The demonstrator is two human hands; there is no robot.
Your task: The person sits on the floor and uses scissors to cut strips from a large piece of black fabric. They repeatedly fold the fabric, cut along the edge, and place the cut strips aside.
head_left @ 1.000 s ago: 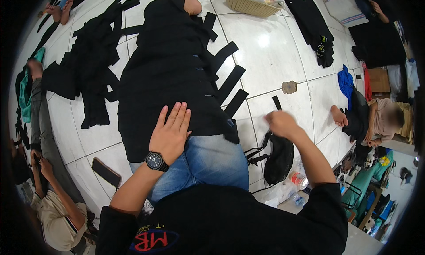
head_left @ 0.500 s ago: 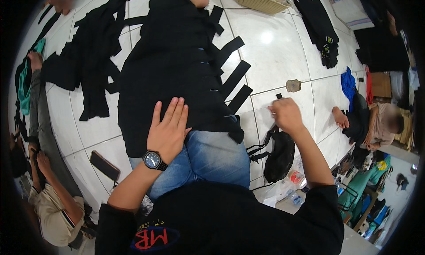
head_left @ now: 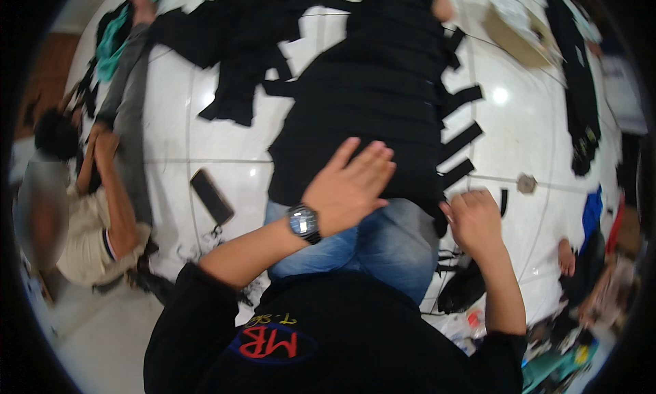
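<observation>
The left hand (head_left: 348,187) is palm down, fingers straight, over the near end of the black cloth (head_left: 369,114) covering the legs. The right hand (head_left: 473,221) curls beside the cloth's right edge; whether it grips anything, I cannot tell.

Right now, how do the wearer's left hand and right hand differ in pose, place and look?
Pose: the left hand has its fingers stretched out, while the right hand has its fingers curled.
Place: the left hand is over the black fabric across the legs; the right hand is by that fabric's right edge.
Look: a dark wristwatch sits at the left hand's wrist; the right hand's wrist is bare.
Shared: both are ungloved.
</observation>
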